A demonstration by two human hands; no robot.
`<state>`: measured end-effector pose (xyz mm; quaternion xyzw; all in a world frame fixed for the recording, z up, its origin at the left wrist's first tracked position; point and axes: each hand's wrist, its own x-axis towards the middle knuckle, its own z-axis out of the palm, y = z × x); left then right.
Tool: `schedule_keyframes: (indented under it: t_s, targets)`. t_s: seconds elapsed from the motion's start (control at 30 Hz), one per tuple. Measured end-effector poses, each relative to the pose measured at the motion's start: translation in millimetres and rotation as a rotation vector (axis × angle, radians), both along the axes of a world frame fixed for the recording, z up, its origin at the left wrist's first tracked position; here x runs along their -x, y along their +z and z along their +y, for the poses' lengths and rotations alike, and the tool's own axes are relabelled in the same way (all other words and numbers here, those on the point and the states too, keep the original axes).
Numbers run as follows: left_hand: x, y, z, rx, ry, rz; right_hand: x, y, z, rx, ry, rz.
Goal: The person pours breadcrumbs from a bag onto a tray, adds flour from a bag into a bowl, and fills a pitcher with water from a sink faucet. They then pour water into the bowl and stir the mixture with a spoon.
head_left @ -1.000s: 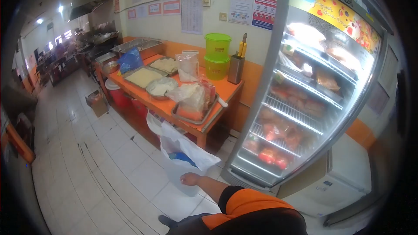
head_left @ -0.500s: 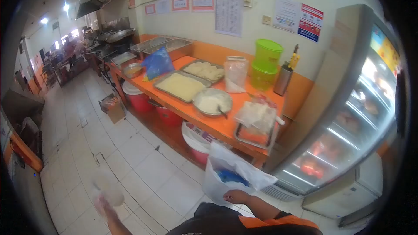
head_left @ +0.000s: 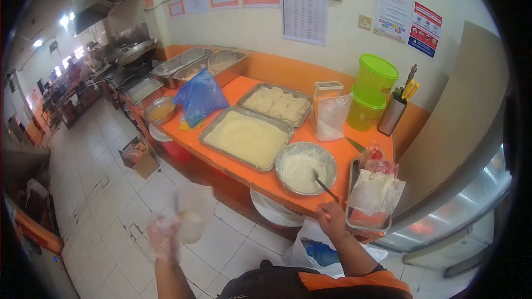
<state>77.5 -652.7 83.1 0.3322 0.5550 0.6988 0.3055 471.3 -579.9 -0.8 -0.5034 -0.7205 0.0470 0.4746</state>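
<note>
My left hand (head_left: 164, 238), in what looks like a clear plastic glove, is closed on a translucent plastic container (head_left: 195, 213) with something pale in it. It is above the floor in front of the counter; blur hides the container's exact kind. My right hand (head_left: 332, 222) has its fingers curled, with nothing visible in them, at the counter's front edge. Just beyond it is the dark handle of a spoon (head_left: 326, 185) standing in a metal bowl (head_left: 334, 173) of white batter (head_left: 299, 169). Left of the bowl is a metal tray (head_left: 208, 145) of pale crumbs (head_left: 244, 137).
On the orange counter (head_left: 266, 181) are a tray of pale coated pieces (head_left: 277, 104), a blue bag (head_left: 200, 98), green tubs (head_left: 376, 75), a knife holder (head_left: 392, 113) and a bagged tray (head_left: 378, 191). A lined bin (head_left: 299, 252) stands below; a fridge (head_left: 465, 199) is at right.
My view has come closer to the counter. My left hand has risen and moved right with the container. My right hand has moved up from over the bin to near the spoon handle.
</note>
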Motion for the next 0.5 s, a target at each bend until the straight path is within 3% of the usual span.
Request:
schedule_keyframes:
  t_s: [0.17, 0.27, 0.37, 0.5]
  targets:
    - [-13.2, 9.1, 94.8, 0.168, -0.442, 0.227, 29.1, 45.5, 16.9, -0.192, -0.093, -0.064]
    - [-36.8, 22.0, 148.5, -0.172, -0.583, 0.558, 38.9, 52.0, 6.5, -0.181, -0.177, -0.114]
    - [-74.0, 44.5, 185.4, -0.088, -0.796, 0.392, 43.6, 51.0, -11.6, -0.116, -0.280, -0.123]
    - [-101.1, 43.6, 229.2, -0.020, -0.937, 0.798, 40.4, 40.1, -24.8, -0.051, -0.425, -0.033]
